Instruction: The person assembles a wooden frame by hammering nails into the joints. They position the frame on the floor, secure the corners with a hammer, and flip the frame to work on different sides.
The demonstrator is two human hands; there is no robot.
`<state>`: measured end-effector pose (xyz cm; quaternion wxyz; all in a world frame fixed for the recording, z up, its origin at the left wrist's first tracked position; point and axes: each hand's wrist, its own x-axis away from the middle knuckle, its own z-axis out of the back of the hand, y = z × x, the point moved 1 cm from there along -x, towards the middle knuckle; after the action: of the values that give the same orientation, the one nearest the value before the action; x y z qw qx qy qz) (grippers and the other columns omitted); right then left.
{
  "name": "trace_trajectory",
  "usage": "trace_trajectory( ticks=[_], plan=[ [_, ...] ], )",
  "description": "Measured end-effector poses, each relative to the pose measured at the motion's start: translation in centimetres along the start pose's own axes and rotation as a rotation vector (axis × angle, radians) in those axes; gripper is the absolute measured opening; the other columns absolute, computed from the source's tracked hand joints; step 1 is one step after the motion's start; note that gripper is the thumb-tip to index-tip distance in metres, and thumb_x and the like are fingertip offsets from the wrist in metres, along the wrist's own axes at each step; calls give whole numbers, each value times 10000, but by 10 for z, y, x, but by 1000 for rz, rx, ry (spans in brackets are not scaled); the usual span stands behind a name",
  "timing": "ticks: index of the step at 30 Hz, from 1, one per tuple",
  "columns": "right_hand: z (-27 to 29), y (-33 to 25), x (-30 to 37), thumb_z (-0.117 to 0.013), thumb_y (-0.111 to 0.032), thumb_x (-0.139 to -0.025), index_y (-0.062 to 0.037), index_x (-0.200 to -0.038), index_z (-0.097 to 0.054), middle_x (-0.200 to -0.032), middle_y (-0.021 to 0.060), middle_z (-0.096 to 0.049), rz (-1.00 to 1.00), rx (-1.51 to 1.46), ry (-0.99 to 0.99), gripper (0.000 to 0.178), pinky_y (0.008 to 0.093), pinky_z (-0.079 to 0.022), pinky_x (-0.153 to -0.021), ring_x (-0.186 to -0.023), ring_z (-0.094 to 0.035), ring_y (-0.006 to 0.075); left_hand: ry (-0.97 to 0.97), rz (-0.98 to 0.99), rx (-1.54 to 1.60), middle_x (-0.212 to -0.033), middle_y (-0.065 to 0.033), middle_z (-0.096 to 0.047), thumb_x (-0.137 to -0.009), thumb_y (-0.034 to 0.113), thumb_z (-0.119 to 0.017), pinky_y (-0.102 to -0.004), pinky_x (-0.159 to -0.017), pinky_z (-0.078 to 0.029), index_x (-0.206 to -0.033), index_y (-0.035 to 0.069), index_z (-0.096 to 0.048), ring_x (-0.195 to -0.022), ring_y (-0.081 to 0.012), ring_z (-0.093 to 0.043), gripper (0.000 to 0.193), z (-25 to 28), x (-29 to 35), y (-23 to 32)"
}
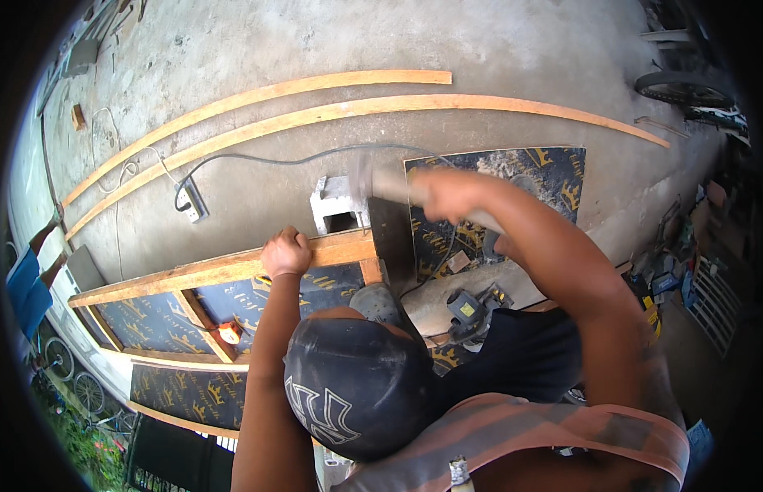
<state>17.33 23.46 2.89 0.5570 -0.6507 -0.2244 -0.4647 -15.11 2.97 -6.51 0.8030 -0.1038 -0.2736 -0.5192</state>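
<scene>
My left hand (285,252) is closed over the top rail of a wooden frame (164,275), near its right end. The frame's light timber rails and crosspieces stand against black board with gold print. My right hand (449,197) grips a hammer (390,184) by its handle, raised beyond the frame's right corner. Motion smears the hammer, and its head (363,174) shows only as a grey blur. Just behind that corner a pale hollow concrete block (328,193) sits on the floor. An orange tape measure (230,332) rests at one crosspiece.
Two long wooden strips (340,111) lie across the concrete floor. A black cable runs from a power strip (191,203) past the block. Right of the frame are a sawdust-covered board (562,176) and a circular saw (472,310). Another person in blue (29,291) is at far left.
</scene>
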Motion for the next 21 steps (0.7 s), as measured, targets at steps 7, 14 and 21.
trace_trajectory(
  ticks=[7,14,21],
  plan=[
    [49,-14,-12,-700,-125,-900,-4,-1252,-506,-830,118,-677,129,-477,454,420,345,-540,-516,-553,-653,164,6,-7,26,-882,-175,-746,-883,298,-558,-526,-823,-554,-798,97,-700,-857,-404,-708,260,5,0,7],
    [34,-28,5,-704,-169,-867,-28,-1175,-562,-840,75,-695,-88,230,-234,367,345,-550,-576,-583,-656,144,4,-6,16,-891,-171,-748,-887,298,-554,-517,-829,-561,-794,99,-700,-865,-403,-711,263,3,2,5],
    [23,-19,-23,-709,-133,-897,15,-1286,-528,-894,128,-710,76,-395,420,454,354,-558,-563,-587,-671,161,-31,12,-8,-911,-174,-750,-892,307,-551,-514,-836,-561,-802,96,-702,-872,-402,-712,275,7,0,9]
  ],
)
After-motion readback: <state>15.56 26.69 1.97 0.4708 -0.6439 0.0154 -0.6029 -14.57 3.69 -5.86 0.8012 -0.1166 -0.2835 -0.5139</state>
